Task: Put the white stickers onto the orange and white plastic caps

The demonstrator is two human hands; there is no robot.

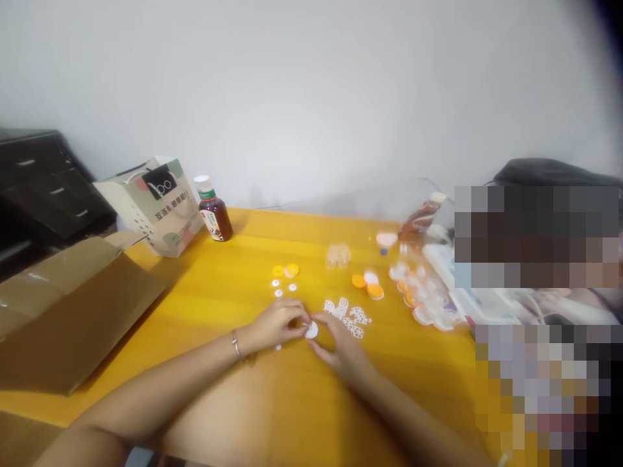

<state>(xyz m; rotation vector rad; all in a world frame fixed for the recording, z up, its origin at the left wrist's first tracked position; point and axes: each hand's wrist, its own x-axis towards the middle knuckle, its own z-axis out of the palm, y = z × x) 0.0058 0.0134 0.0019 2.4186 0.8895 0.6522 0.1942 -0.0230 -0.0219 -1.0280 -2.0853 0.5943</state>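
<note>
A small white round disc (312, 331) is between my two hands, low over the yellow table. My left hand (277, 323), a bracelet at its wrist, pinches the disc's left edge between thumb and fingers. On the other side, the thumb and forefinger of my right hand (344, 349) curve around the disc's right edge. Just beyond lie several white lattice-patterned plastic pieces (346, 318). Small white round parts (278, 293) and yellow discs (285, 270) sit past my left hand. Orange discs (374, 291) lie farther right.
An open cardboard box (73, 311), a paper bag (170, 207) and a dark red drink bottle (214, 214) stand at left. Clear pieces (337, 256) lie mid-table. To the right are a heap of clear and orange parts (423, 298), another bottle (422, 217) and a blurred-out person.
</note>
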